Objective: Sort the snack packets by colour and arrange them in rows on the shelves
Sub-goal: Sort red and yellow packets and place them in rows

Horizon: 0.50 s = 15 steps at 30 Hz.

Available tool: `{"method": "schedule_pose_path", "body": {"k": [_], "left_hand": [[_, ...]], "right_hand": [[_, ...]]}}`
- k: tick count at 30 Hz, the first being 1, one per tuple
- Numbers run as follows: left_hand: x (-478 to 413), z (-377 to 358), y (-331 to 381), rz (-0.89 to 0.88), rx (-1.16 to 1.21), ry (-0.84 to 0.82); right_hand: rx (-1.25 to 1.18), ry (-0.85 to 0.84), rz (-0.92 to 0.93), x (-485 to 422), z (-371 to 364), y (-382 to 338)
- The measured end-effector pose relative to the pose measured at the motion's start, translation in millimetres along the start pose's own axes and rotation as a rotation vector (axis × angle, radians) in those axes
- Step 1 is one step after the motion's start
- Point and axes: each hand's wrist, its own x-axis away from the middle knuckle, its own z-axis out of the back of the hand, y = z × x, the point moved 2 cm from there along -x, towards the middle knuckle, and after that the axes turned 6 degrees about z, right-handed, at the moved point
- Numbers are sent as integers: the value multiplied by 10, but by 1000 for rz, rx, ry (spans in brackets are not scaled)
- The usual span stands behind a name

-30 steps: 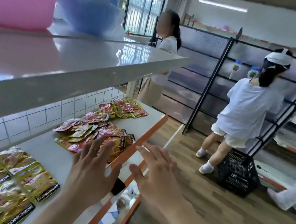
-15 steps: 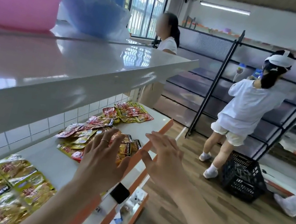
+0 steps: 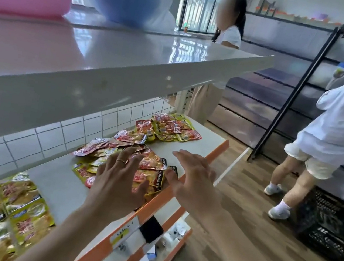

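Left of the left hand (image 3: 119,180), nearest, yellow packets (image 3: 5,210) are laid in rows on the shelf (image 3: 62,183). Both hands are held flat with fingers spread and nothing gripped: the left hand is positioned over a mixed pile (image 3: 151,169), the right hand (image 3: 196,178) just beside it. Beyond both hands, a further cluster (image 3: 173,128) is laid.

A heap of packets (image 3: 151,172) lies on the shelf (image 3: 209,145) beneath the left hand (image 3: 119,180) fingers, just left of the right hand (image 3: 195,178) fingers. Beyond the fingertips of the 2 hands sits a farther cluster of packets (image 3: 167,127). Behind and left of the fingers lie the rowed packets (image 3: 3,205).
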Motion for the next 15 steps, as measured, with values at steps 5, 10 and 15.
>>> {"method": "schedule_pose_path", "body": {"k": [5,10,15], "left_hand": [[-420,-255,171,65,-1,-9],[-793,-446,403,89,-23,8],[-1092,-702,506,139,-45,7]], "right_hand": [[5,-48,98,-475,-41,407],[2,-43,158,-901,-23,839],[4,-131,171,-1218,-128,1298]]}}
